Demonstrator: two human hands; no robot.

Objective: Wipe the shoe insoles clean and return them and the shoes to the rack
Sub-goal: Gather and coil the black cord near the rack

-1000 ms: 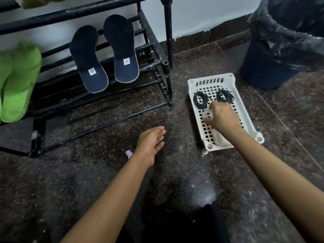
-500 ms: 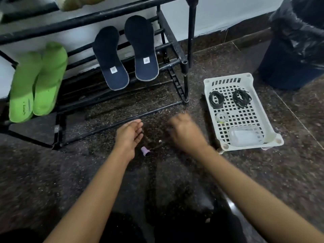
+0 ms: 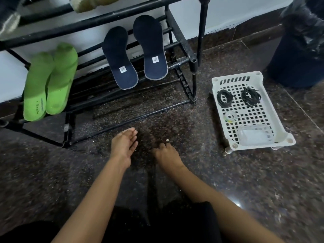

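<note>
Two navy insoles (image 3: 121, 58) (image 3: 150, 48) lean on the lower bars of the black shoe rack (image 3: 122, 13). A pair of green insoles (image 3: 47, 85) leans at its left. Shoes (image 3: 91, 2) sit on the upper shelf, mostly cut off. My left hand (image 3: 124, 144) rests open on the dark floor in front of the rack, palm turned right. Just to its right, my right hand (image 3: 166, 155) has its fingers curled down at the floor. The small purple piece seen earlier is hidden under those fingers. No cloth is in view.
A white perforated basket (image 3: 236, 77) stands on the floor at right. It holds two black lace coils (image 3: 224, 98) (image 3: 250, 97), a small clear roll (image 3: 230, 116) and a clear container (image 3: 254, 135). A black-lined bin (image 3: 301, 50) stands behind it. A white crumb (image 3: 167, 140) lies by my right hand.
My right hand left the basket and came down to the floor beside my left hand. The purple piece on the floor is now covered by its fingers.
</note>
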